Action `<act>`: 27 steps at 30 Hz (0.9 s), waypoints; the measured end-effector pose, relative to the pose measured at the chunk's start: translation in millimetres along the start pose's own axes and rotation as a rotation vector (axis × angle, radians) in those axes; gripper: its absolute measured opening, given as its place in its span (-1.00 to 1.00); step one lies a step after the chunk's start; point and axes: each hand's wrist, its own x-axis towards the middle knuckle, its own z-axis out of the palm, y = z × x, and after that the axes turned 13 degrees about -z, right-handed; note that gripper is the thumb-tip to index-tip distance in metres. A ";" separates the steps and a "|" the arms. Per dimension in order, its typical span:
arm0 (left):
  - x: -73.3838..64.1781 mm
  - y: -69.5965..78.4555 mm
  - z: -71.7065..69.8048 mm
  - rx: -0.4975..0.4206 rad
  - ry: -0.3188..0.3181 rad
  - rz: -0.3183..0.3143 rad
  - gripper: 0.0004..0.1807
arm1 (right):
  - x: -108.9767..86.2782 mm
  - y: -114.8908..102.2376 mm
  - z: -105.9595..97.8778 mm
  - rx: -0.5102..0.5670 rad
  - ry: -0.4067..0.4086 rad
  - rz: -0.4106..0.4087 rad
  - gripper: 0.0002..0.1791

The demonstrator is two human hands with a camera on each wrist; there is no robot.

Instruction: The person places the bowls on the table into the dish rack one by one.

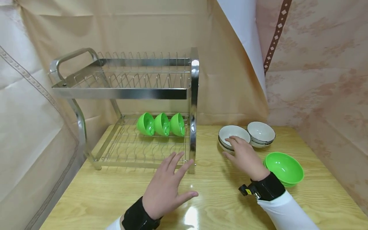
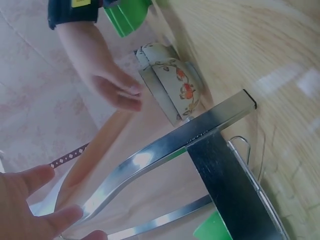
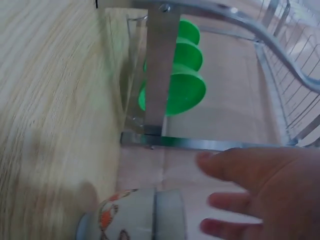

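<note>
White bowls (image 1: pixel 232 130) below the right hand (image 1: pixel 246 157), grip loosely parted and empty, left hand (image 1: pixel 164 190) likewise empty, fingers wide

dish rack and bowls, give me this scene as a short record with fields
left hand: in front of the dish rack, holding nothing
right hand: above the left white bowl stack, holding nothing
lower tier: three tilted green bowls in a row
right white bowl stack: beside the left one
green bowl stack: nearer the camera than both white stacks
</note>
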 end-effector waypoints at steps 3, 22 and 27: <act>0.4 0.1 -1.8 0.000 -0.012 -0.010 -0.05 | 3.4 4.9 4.9 -0.026 -0.038 0.010 -0.49; 1.2 -0.4 -3.4 0.027 -0.049 -0.039 -0.10 | 4.4 21.9 22.4 -0.085 -0.008 0.082 -0.89; 0.4 0.1 -1.7 0.027 -0.040 -0.045 -0.10 | 3.9 22.4 23.6 -0.114 0.021 0.067 -0.90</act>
